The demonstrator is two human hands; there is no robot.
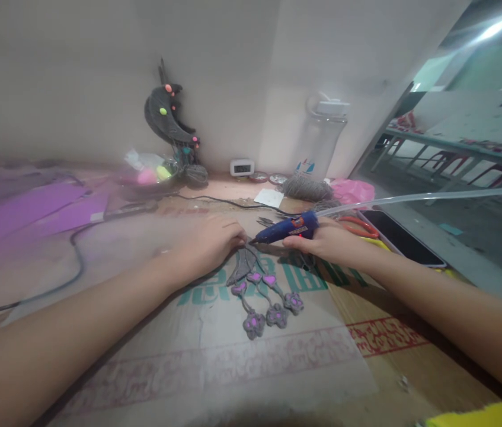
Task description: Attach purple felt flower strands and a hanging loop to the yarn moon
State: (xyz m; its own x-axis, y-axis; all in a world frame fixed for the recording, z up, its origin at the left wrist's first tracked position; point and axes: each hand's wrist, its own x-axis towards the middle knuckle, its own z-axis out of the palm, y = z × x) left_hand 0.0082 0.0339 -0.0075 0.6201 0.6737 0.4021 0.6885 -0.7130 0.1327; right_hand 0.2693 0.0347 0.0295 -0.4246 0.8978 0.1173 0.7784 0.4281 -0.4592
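A blue hot glue gun (284,230) is gripped in my right hand (324,238), with a long clear glue stick (411,197) jutting from its back to the right. Its dark nozzle points left, close to the fingertips of my left hand (219,237). Those fingers are pinched at the top of a grey yarn-wrapped ornament (244,265); exactly which part they hold is hidden. From the ornament hang three cords with purple hearts (255,277) and grey flower shapes with purple centres (276,315), lying flat on the cardboard-covered table (215,367).
A grey crescent decoration (162,115) is against the wall. Behind my hands are a small digital clock (242,168), a grey yarn ball (307,188) and a clear bottle (322,139). A phone (404,237) and red-handled tool (360,225) are at right; purple sheets (41,207) at left.
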